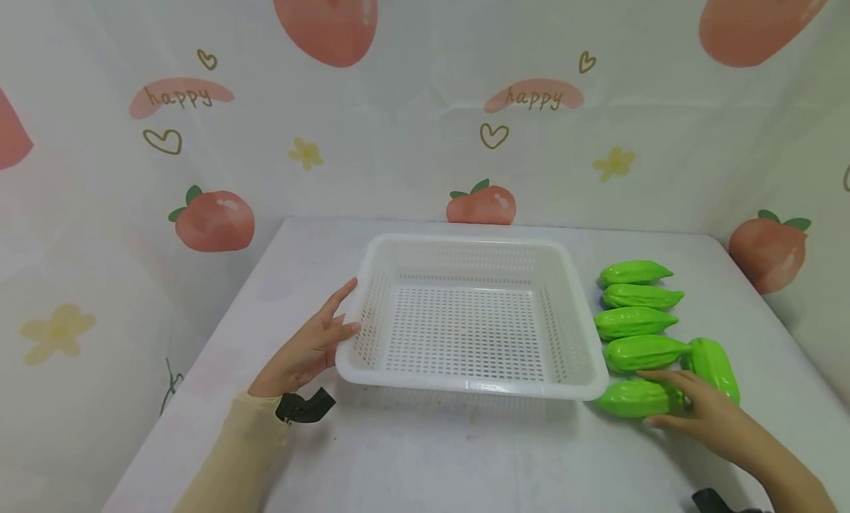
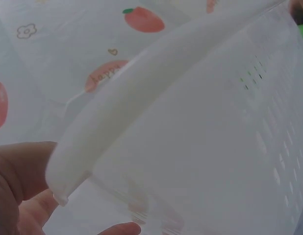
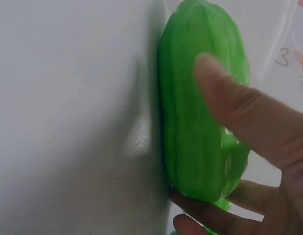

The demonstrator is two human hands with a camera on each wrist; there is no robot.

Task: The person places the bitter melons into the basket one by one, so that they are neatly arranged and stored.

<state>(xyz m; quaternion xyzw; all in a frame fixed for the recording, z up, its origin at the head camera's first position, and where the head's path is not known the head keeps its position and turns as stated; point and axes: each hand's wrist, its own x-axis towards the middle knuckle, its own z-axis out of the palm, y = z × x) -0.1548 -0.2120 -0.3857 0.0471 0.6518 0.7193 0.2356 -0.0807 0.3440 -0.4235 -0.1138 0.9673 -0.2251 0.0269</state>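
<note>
From here, the left hand (image 1: pixel 302 354) grips the left rim of the white perforated plastic basket (image 1: pixel 465 387); to its right on the bench (image 1: pixel 425 469), the right hand (image 1: pixel 705 411) clasps the nearest glossy green ribbed gourd (image 1: pixel 627 399), which probably wants an even, mid-length hold.

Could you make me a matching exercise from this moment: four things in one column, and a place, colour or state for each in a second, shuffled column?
Things:
1. basket
2. left hand
3. right hand
4. wall cloth

Places, colours or states:
A. holding the nearest green vegetable
B. printed with peaches, flowers and hearts
C. plain white, pierced with many small holes
D. at the rim on the basket's left side

Right pairs: 1-C, 2-D, 3-A, 4-B
</note>
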